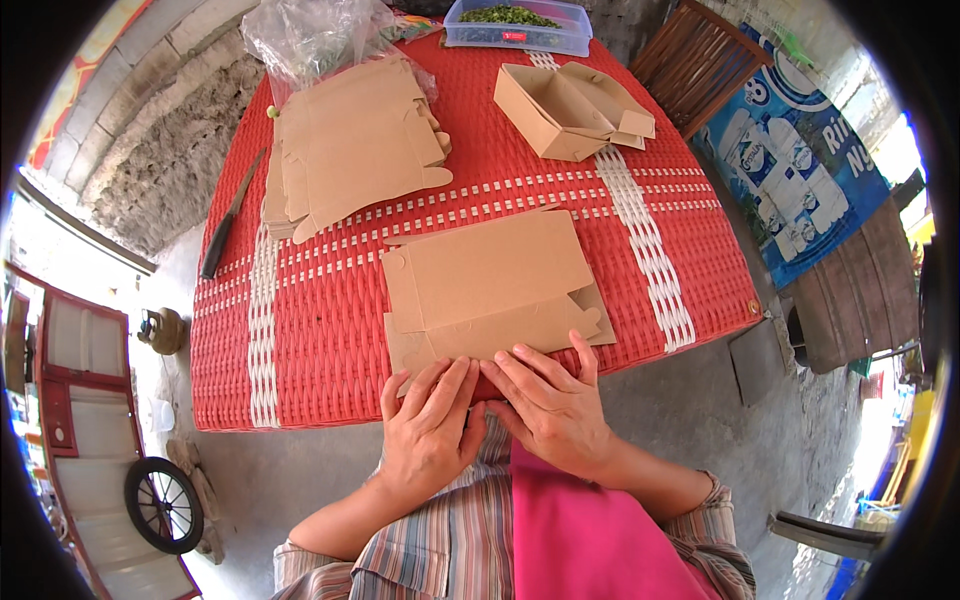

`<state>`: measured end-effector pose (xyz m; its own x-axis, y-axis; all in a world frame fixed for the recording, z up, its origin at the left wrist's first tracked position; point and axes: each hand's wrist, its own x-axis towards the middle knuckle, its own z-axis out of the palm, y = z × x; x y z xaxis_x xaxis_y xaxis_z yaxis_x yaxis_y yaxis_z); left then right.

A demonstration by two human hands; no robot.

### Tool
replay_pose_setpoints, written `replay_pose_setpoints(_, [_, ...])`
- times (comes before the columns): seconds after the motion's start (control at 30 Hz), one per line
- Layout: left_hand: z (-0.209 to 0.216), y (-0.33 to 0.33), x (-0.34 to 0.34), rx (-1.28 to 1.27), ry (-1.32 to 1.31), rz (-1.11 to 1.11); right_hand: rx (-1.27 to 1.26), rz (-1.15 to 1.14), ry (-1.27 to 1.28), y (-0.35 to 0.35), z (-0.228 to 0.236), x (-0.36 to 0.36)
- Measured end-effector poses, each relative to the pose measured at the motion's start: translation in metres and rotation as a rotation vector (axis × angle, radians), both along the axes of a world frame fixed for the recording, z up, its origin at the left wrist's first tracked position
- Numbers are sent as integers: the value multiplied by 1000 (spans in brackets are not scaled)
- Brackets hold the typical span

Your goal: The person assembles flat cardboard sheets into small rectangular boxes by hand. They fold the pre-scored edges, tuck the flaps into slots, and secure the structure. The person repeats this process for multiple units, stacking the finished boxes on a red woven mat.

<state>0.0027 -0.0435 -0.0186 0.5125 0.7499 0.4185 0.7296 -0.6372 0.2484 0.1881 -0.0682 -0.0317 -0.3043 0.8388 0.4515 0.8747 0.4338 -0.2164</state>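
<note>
A brown cardboard box blank (490, 268) lies partly folded at the table's front edge, its near flap bent over. My left hand (432, 418) grips the left part of the near edge, fingers on top and thumb lower down. Beside it, my right hand (548, 408) holds the same edge with fingers bent over it. The two hands almost meet at the middle. Beyond the blank at left lies a stack of flat cardboard blanks (350, 140). A folded cardboard box (568, 105) stands with its lid raised at the far right.
A red woven mat with white bands (320, 350) covers the table. A knife with a black handle (232, 215) lies at its left edge. At the back are a clear plastic bag (315, 40) and a plastic tub (518, 28) of chopped greens. A wooden chair (705, 60) stands behind right.
</note>
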Motion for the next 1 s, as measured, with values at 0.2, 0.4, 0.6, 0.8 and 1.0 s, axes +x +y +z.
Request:
replay_pose_setpoints(0.2, [4, 9, -11, 3, 35, -79, 70, 15, 6, 4, 4, 10])
replay_pose_setpoints(0.4, [4, 5, -22, 6, 53, -37, 63, -24, 17, 3, 4, 31])
replay_pose_setpoints(0.6, [4, 8, -36, -2, -24, -48, 57, -86, 45, -1, 8, 54])
replay_pose_setpoints(0.8, [10, 10, -35, -117, -315, 180, 4, -283, 305, -1, 11, 66])
replay_pose_setpoints(1.0, [13, 21, -45, -420, -514, 111, -100, -114, 359, 1, 15, 73])
